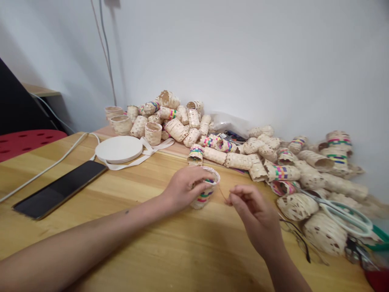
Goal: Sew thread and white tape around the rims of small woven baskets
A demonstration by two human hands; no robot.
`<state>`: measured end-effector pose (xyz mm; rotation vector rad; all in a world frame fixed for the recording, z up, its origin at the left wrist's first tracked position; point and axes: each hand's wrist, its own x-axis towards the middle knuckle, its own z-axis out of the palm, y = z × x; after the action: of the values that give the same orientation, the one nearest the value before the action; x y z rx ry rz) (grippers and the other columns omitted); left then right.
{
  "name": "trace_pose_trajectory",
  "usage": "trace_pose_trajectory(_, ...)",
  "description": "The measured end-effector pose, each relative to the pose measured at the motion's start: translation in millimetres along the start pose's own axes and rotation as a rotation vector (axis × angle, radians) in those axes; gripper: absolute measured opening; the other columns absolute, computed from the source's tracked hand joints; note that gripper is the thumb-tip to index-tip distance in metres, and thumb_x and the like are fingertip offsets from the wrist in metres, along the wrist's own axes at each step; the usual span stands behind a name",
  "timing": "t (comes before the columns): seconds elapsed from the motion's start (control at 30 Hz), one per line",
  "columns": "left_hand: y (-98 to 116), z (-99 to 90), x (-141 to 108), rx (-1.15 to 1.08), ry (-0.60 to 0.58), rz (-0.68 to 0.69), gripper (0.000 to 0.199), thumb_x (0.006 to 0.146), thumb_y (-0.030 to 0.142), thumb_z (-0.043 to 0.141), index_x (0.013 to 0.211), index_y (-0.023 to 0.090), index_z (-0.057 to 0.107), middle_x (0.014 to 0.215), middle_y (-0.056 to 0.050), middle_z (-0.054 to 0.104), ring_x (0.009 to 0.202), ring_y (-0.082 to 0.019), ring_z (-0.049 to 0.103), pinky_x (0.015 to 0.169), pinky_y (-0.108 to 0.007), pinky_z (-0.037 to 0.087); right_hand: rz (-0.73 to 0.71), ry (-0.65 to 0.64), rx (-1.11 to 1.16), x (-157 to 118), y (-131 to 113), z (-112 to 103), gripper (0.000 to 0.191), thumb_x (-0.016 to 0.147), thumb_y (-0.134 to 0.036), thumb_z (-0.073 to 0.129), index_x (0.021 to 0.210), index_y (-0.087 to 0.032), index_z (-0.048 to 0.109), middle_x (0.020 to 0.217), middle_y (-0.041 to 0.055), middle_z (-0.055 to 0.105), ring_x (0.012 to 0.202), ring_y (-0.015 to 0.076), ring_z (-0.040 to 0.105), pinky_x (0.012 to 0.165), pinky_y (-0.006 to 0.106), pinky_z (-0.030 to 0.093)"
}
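Note:
My left hand (pixel 184 188) wraps around a small woven strip basket (pixel 203 199) with coloured bands, holding it upright just above the wooden table (pixel 100 239). Its rim tilts toward me, and my fingers hide much of its side. My right hand (pixel 253 213) is beside the basket, with thumb and forefinger pinched on a thin brown strand (pixel 223 194). The strand runs from those fingertips toward the basket. Where it ends is hidden.
A large heap of woven cylinders (pixel 237 160) lines the wall side of the table. White-handled scissors (pixel 343 215) lie on its right, near thin dark wire (pixel 296 235). On the left are a phone (pixel 59 188), a roll of white tape (pixel 118 149), and a cable (pixel 45 168).

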<state>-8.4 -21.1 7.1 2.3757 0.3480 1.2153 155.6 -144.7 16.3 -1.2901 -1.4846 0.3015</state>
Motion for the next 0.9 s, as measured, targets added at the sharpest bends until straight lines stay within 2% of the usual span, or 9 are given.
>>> trace_pose_trajectory(0.1,-1.3,0.5,-0.6,-0.055,-0.015,-0.042,0.016,0.091,0.023,0.055,0.099,0.017,0.067,0.094,-0.004,0.071,0.082,-0.014,0.063,0.077,-0.026,0.047,0.007,-0.067,-0.209,3.8,4.2,1.5,0.011,0.089,-0.024,0.057,0.093,-0.022,0.067,0.085,0.0018,0.071,0.073,0.0145,0.066,0.067,0.024,0.052)
trace_pose_trajectory(0.27,-2.3,-0.9,-0.5,-0.013,-0.054,0.004,0.016,0.092,0.022,0.052,0.09,0.016,0.067,0.088,-0.004,0.069,0.081,-0.014,0.061,0.073,-0.025,0.045,-0.06,-0.13,-0.34,5.5,9.4,3.0,0.017,0.09,-0.021,0.053,0.097,-0.021,0.069,0.091,0.0032,0.073,0.083,0.0165,0.067,0.074,0.027,0.051)
trace_pose_trajectory(0.57,0.6,-2.3,0.0,0.015,-0.091,0.001,0.022,0.094,0.024,0.048,0.086,0.015,0.067,0.083,-0.004,0.066,0.077,-0.014,0.058,0.069,-0.023,0.042,-0.081,-0.148,-0.349,4.4,11.7,4.9,0.019,0.091,-0.021,0.051,0.096,-0.021,0.069,0.087,0.0032,0.072,0.078,0.016,0.066,0.07,0.026,0.05)
trace_pose_trajectory(0.9,0.6,-1.6,0.3,0.024,-0.081,0.012,0.021,0.093,0.024,0.049,0.084,0.015,0.066,0.083,-0.004,0.067,0.077,-0.014,0.058,0.069,-0.024,0.043,-0.072,-0.16,-0.355,5.2,10.3,5.0,0.019,0.09,-0.021,0.051,0.095,-0.022,0.069,0.086,0.0028,0.072,0.077,0.0164,0.066,0.07,0.027,0.05)
